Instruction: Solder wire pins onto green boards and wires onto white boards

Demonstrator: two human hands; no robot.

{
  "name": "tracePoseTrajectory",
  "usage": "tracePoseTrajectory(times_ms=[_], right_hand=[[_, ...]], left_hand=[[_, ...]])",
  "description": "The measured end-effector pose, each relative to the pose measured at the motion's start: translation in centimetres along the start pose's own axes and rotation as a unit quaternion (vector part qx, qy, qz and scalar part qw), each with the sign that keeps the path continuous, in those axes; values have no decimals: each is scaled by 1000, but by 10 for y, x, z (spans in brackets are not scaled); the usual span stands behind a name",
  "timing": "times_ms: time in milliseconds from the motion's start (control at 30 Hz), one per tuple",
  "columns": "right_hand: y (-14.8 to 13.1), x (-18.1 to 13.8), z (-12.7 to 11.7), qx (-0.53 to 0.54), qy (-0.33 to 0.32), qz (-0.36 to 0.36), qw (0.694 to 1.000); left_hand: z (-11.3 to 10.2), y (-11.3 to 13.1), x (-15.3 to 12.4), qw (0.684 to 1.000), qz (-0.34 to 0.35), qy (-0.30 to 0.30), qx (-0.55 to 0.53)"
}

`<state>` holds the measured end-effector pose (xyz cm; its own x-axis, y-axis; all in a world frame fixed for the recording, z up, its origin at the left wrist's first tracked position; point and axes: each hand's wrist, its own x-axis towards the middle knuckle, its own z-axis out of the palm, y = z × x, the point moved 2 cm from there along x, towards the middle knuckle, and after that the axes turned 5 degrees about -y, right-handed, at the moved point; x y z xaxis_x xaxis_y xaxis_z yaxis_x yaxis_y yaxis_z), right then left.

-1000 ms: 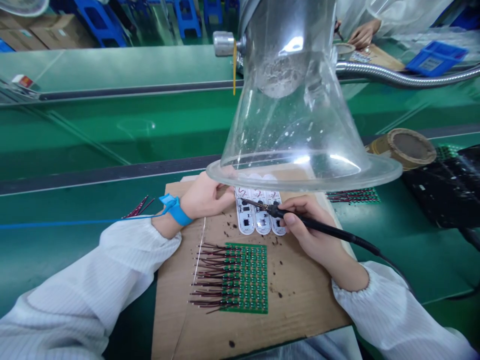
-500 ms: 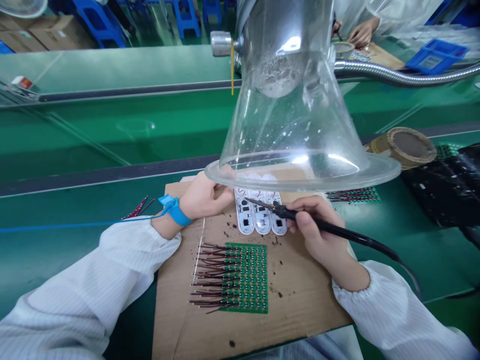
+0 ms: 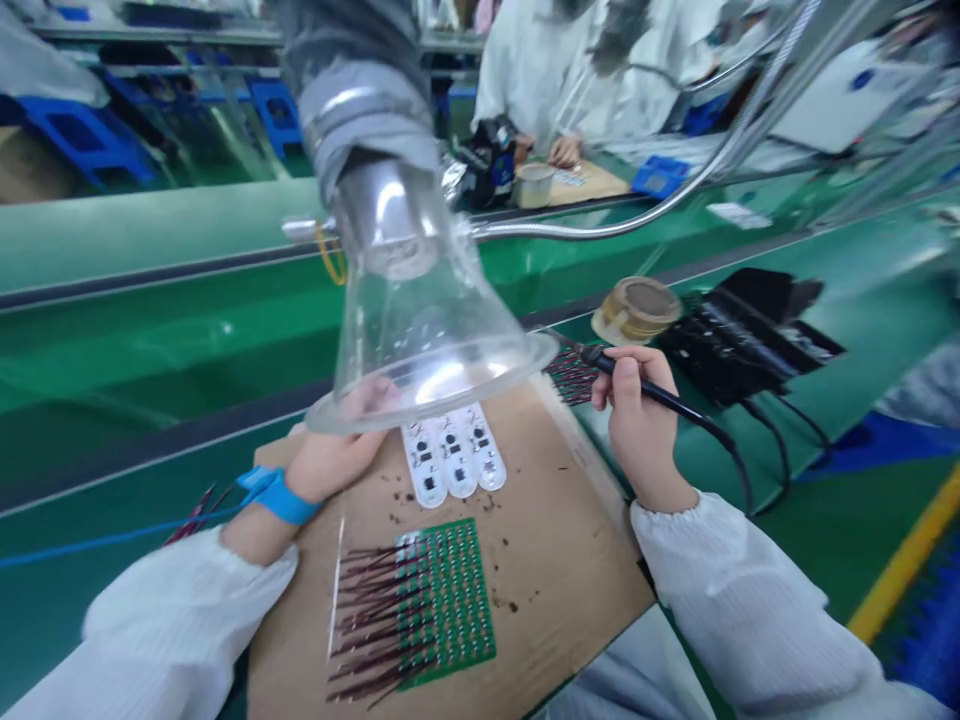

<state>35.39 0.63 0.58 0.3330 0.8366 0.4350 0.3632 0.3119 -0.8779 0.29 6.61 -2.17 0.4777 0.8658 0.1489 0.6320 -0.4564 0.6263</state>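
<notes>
My hands are staying well apart from each other, one on each side of the cardboard (image 3: 555,560) that is lying on the green desk (image 3: 45,600). With my right hand (image 3: 641,420) I am gripping the black handle of a soldering iron (image 3: 664,397), thumb and fingers closing around it, and its tip is pointing away to the left, near the cardboard's far right corner and clear of the white boards (image 3: 454,450). Those three boards are lying side by side near the cardboard's far edge, their far ends showing only through the clear hood (image 3: 427,330) that is hanging above. My left hand (image 3: 337,455) is reaching in toward the far edge, just left of the boards; its fingertips are sitting behind the hood's rim, so I cannot tell whether they are pinching anything. A blue strap (image 3: 289,497) is circling that wrist. Nearer me, toward the cardboard's near edge, a green circuit panel (image 3: 450,600) is lying flat, its dark red wires (image 3: 375,610) pointing left. Past the far right corner, more wired pieces (image 3: 574,375) are resting on the desk, and a round tub (image 3: 637,310) is standing near the desk's far edge.
</notes>
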Motion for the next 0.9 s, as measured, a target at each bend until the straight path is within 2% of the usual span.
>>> tracePoseTrajectory(times_ms=[67, 167, 333, 433, 500, 600, 733, 833, 900], right_hand=[[7, 12, -24, -8, 55, -17, 998], [21, 24, -55, -32, 124, -31, 991], [40, 25, -72, -65, 110, 28, 991], [35, 20, -81, -57, 139, 6, 989], [26, 19, -96, -63, 175, -24, 982], [14, 23, -136, -63, 258, -64, 962], [4, 42, -199, -45, 357, -74, 930], [2, 65, -227, -29, 334, -13, 942], [4, 81, -231, -30, 313, 22, 949]], left_hand=[[2, -3, -1, 999, 7, -31, 1], [3, -5, -2, 999, 12, -40, 6], [3, -5, -2, 999, 24, -24, 34], [4, -1, -3, 998, 38, -31, 42], [5, 4, -4, 997, 51, -49, 37], [7, 10, -5, 995, 64, -78, 25], [10, 12, -2, 991, 72, -112, 26], [8, 18, 1, 988, 92, -118, 39], [7, 22, 2, 986, 110, -120, 46]])
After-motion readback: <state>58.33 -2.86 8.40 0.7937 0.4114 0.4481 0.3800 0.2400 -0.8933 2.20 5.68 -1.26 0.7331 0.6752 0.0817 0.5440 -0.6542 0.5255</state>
